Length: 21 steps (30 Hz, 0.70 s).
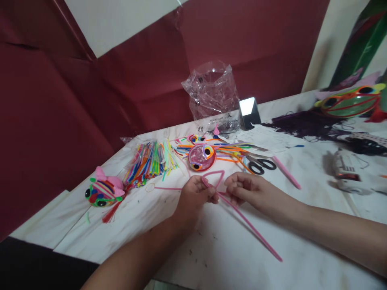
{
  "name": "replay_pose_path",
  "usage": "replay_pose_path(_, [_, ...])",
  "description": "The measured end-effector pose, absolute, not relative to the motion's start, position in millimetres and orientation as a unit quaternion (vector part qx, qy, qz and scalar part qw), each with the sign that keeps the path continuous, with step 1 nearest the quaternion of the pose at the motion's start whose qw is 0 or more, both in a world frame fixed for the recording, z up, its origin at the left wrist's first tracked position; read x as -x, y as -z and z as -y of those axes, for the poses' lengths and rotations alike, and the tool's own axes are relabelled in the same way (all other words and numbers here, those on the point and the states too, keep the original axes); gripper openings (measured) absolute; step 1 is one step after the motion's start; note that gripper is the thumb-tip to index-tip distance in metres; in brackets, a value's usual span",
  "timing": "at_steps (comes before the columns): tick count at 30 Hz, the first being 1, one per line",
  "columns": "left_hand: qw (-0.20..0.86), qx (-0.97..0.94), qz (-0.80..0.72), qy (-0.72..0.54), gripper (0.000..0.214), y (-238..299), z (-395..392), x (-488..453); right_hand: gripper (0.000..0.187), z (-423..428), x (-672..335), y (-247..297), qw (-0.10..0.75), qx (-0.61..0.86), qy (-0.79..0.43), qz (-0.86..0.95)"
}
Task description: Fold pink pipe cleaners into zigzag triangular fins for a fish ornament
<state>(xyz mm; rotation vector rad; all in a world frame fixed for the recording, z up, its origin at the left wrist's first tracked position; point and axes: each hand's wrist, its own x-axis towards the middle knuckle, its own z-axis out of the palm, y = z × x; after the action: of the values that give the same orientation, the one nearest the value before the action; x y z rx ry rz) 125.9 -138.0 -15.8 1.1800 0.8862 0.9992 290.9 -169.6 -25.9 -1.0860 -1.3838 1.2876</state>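
A pink pipe cleaner (256,232) is bent into a pointed loop near one end, and its long straight tail slants down to the right. My left hand (196,195) pinches it where the strands cross. Close beside it, my right hand (246,189) has its fingers curled on the same pipe cleaner at the loop's right side. Just behind the hands sits a round pink craft piece (202,158) with two big googly-style eyes. Another pink strand (167,188) lies on the table left of my left hand.
Scissors (256,167) with black handles and a thick pink strip (287,172) lie behind my right hand. Bundled pipe cleaners (151,161) and a finished colourful craft (104,191) are at left. A plastic bag (211,90), a dark upright device (250,113) and a white glue gun (350,173) stand farther off.
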Motion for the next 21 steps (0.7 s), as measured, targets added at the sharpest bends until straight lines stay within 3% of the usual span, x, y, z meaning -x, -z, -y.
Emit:
replay_pose_path(7, [0.614,-0.543,-0.374,-0.434,0.024,19,136,-126,0.029,173,-283,35,0.364,0.435,-0.587,0.578])
replay_pose_path(21, [0.64,-0.549,-0.373,-0.388,0.026,16,144,-129,0.023,171,-293,24,0.452,0.45,-0.482,0.601])
